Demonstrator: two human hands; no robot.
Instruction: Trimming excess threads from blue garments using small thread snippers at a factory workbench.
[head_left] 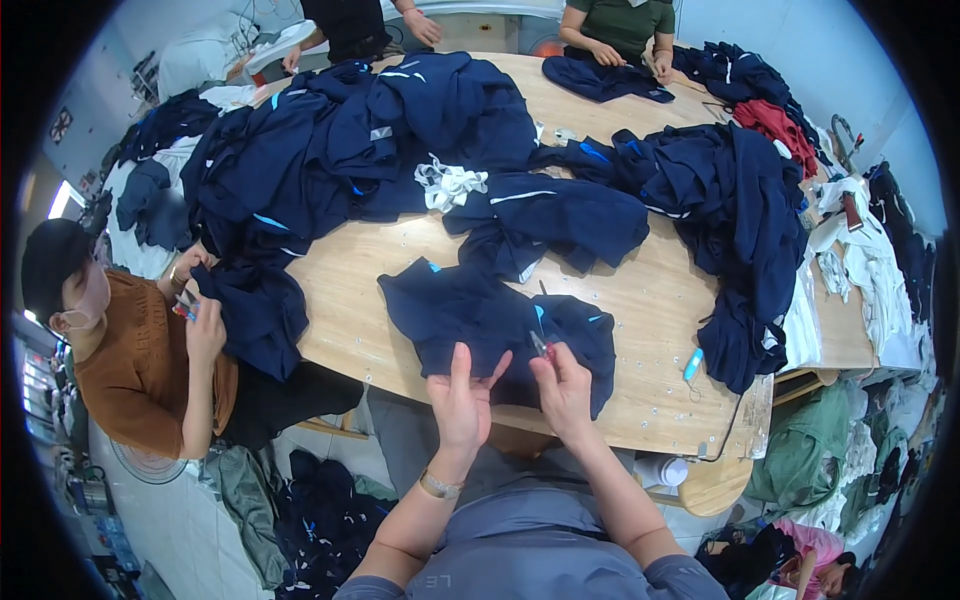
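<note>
A dark navy garment (455, 318) with light blue patches lies spread on the table in front of me. My left hand (463, 408) is at its near edge, thumb and fingers stretched apart, with nothing visible between them. In my right hand (565, 395) is a pair of small thread snips (543, 347) with a red handle. Their blades point up and to the left, over the garment beside a light blue patch. The fingers of the right hand are closed around the handle. Part of the cloth is hidden behind both hands.
Large navy garment heaps (330, 150) cover the table's far left and right. White strips (448, 184) lie near the middle, a light blue cutter-like tool (692, 365) at right. A seated co-worker (140, 350) handles snips and cloth at left. Two more people stand across the table (350, 300).
</note>
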